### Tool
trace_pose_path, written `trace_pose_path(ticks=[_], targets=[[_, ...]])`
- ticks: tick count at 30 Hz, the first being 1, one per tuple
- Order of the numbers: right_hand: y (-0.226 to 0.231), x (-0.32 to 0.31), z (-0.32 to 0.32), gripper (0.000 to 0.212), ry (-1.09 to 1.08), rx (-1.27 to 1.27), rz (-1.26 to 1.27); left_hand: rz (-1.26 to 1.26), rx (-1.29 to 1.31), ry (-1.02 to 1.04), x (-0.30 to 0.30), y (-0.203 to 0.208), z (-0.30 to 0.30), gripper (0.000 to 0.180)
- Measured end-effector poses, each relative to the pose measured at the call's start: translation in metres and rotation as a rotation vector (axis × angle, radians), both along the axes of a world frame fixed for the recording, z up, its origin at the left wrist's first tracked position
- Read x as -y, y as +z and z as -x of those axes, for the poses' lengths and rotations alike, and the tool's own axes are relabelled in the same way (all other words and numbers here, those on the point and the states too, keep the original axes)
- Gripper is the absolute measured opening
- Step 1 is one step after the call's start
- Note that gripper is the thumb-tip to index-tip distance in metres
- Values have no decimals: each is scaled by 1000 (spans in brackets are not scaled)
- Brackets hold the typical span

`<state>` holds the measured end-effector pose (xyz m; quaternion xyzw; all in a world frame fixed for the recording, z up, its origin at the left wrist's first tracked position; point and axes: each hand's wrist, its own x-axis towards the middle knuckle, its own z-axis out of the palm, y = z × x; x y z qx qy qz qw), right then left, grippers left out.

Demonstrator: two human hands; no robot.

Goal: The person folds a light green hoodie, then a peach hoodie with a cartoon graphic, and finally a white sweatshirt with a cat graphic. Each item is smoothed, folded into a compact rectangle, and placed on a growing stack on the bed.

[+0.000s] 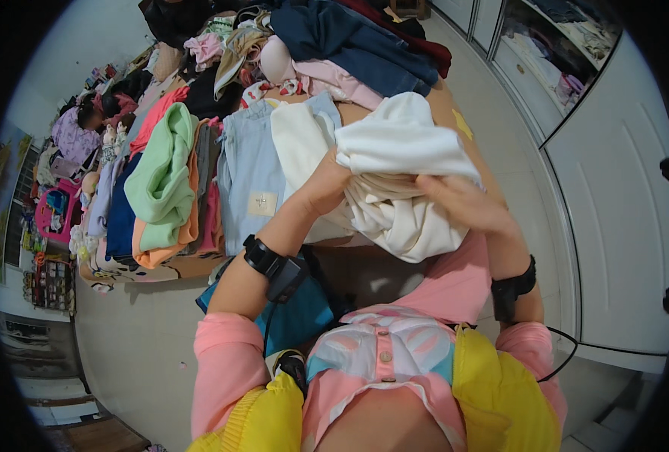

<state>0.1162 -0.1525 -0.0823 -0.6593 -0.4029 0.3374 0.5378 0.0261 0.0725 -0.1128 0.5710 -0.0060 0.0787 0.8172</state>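
Observation:
Both my hands are on a bunched white garment (406, 147), its cream folds (406, 222) hanging below over the near edge of the bed. My left hand (327, 181) grips the garment's left side, with its fingertips hidden in the cloth. From the right, my right hand (462, 202) reaches its fingers in under the upper white layer, closed on the fabric. Directly left of the bundle, another white piece of clothing (300, 143) lies over light blue jeans (251, 166) with a pale square patch. I cannot tell whether this white piece is part of the garment I hold.
Folded clothes stand in rows to the left, including a green garment (165, 181) on top. Dark blue denim (349, 45) and other clothes are heaped at the back. White wardrobe doors (613, 218) line the right side. Below the bed edge is a teal bag (300, 309).

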Motion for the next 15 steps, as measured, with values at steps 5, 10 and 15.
trace_pose_path(ticks=[5,10,15], targets=[[6,-13,-29,52,12,-348,-147,373,-39,-296,-2,-5,-6,42],[-2,-18,-47,55,81,-482,-201,498,-61,-305,10,-1,-15,50],[-11,-25,-33,50,-54,-309,-123,340,-251,-218,23,15,-17,53]])
